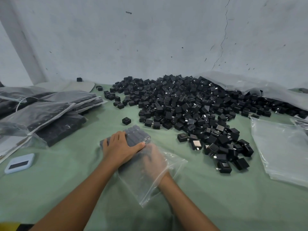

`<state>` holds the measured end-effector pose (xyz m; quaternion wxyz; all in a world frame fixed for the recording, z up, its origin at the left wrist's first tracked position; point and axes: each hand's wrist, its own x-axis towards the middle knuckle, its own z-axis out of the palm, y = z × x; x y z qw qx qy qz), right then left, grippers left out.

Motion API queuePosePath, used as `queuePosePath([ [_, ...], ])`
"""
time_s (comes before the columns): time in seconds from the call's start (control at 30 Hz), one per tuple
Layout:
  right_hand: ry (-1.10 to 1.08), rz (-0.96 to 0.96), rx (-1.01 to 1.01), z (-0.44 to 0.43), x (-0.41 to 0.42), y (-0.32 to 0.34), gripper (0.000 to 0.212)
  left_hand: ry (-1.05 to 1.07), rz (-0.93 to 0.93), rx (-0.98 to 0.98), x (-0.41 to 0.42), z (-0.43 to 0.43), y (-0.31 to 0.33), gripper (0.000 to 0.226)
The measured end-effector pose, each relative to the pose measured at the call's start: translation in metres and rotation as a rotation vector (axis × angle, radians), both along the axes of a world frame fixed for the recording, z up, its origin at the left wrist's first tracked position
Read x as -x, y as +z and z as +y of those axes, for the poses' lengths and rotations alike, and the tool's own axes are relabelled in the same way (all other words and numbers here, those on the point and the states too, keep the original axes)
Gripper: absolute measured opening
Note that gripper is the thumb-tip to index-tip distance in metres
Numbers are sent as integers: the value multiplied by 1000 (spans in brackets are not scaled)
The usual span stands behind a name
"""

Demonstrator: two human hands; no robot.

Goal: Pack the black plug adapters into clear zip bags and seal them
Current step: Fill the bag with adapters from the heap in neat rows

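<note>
The left hand (pixel 120 148) lies flat, fingers straight, on a clear zip bag (pixel 150 174) holding a block of black plug adapters (pixel 135 135). The right hand (pixel 154 160) is inside the bag (seemingly open, blurred by plastic). Beyond them lies the loose adapter heap (pixel 191 105).

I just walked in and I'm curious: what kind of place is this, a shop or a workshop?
Most likely a small packing workshop, not a shop. A big heap of loose black plug adapters covers the green table, filled bags are stacked at left, and empty zip bags wait at right.
</note>
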<state>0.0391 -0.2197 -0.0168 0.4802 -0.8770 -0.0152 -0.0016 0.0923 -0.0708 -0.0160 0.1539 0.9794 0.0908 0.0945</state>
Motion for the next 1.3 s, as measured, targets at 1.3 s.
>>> queuePosePath([
  [1.3,-122,210,-478,-172,59,46,26,-27,7,-65,2,1,-3,113],
])
